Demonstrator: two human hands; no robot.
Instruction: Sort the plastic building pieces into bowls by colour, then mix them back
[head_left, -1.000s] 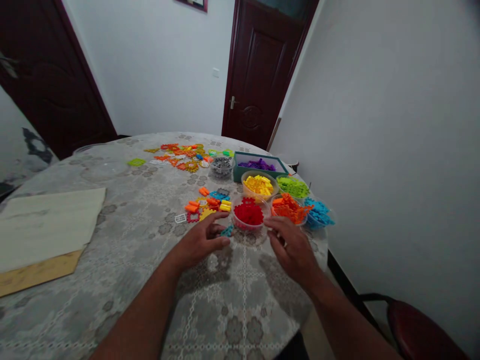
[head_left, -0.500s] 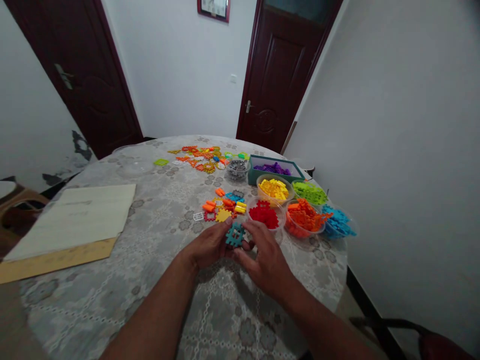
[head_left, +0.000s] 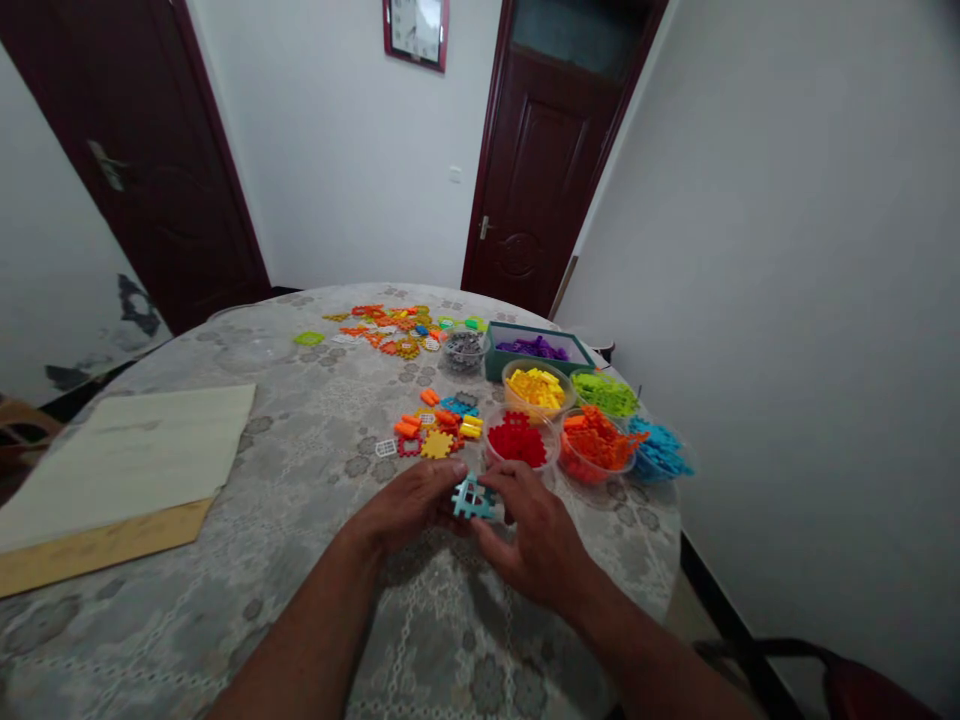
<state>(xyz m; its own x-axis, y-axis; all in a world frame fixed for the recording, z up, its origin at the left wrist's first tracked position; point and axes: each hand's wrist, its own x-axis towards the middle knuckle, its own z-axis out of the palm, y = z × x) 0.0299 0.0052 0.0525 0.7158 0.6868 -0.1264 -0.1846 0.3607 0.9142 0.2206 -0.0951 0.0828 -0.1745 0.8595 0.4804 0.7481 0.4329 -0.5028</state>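
Observation:
My left hand (head_left: 409, 507) and my right hand (head_left: 534, 532) meet just above the table, both pinching a teal notched plastic piece (head_left: 470, 498) between their fingertips. The piece is tilted, and part of it is hidden by my fingers. Right behind it stands a clear bowl of red pieces (head_left: 517, 440). A small loose pile of orange, yellow, red and blue pieces (head_left: 435, 425) lies left of that bowl.
Bowls of orange (head_left: 598, 440), yellow (head_left: 538, 386), green (head_left: 607, 393), blue (head_left: 660, 450) and grey pieces (head_left: 465, 350) and a teal box of purple pieces (head_left: 534, 345) stand at the right. More scattered pieces (head_left: 390, 328) lie farther back. Boards (head_left: 112, 470) rest at the left. The round table (head_left: 300, 560) ends near the right wall.
A second ago my hands were apart by the red bowl with the teal piece on the table. They came together and picked it up; since half a second ago it has tilted.

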